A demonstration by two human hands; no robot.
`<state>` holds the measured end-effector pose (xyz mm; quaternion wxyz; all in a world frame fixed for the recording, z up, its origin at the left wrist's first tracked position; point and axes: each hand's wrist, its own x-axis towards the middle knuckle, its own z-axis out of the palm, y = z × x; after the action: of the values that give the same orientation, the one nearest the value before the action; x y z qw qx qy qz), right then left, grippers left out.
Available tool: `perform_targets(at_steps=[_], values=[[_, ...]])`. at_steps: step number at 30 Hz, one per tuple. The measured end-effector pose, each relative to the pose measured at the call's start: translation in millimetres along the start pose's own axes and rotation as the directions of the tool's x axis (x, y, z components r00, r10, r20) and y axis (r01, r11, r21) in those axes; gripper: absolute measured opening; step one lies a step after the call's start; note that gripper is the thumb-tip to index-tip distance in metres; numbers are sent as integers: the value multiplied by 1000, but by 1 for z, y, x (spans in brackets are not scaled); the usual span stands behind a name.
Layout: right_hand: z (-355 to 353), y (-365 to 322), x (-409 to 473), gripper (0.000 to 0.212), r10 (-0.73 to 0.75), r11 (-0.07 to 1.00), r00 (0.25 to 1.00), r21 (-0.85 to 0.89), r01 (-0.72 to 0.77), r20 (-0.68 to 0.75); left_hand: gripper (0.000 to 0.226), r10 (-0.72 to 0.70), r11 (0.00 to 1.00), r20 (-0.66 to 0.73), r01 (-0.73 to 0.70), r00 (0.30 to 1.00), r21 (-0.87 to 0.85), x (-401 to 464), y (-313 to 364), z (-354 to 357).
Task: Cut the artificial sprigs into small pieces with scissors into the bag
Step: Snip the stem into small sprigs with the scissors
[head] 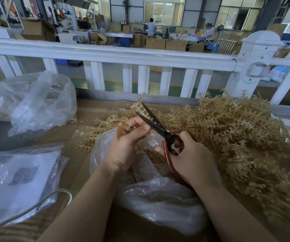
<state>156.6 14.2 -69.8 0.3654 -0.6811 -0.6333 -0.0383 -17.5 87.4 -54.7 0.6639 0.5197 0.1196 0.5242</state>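
Note:
My left hand (125, 145) pinches a small tan artificial sprig (126, 127) above the open clear plastic bag (158, 194). My right hand (191, 159) grips the red handles of black-bladed scissors (155, 124), whose blades stand apart and point up and to the left, just right of the sprig. Tan cut pieces show inside the bag under my hands. A big heap of tan sprigs (237, 137) lies on the cardboard-covered table at the right, reaching behind the scissors.
A crumpled clear bag (36, 102) sits at the far left. A flat plastic packet with white paper (18, 180) and a grey cable (41, 201) lie at the near left. A white railing (114, 56) borders the table's far edge. People work in the workshop beyond.

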Motion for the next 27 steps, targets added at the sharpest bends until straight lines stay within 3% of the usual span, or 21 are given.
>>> perform_targets(at_steps=[5,12,21,27], values=[[-1,-2,-1,60,-10,1000,1000,-13,10,-27,9,-14,1000,-104,15,995,8,-1,1,0],[0,-2,2,78,24,999,999,-37,-23,25,11,-30,996,-174,44,984,77,0,1,0],[1,-1,2,70,16,998,1000,-69,-16,-3,3,-49,999,-137,47,989,-13,0,-1,-1],[2,0,2,67,-12,998,999,-61,10,-29,7,-40,998,-123,45,992,40,-1,-5,-3]])
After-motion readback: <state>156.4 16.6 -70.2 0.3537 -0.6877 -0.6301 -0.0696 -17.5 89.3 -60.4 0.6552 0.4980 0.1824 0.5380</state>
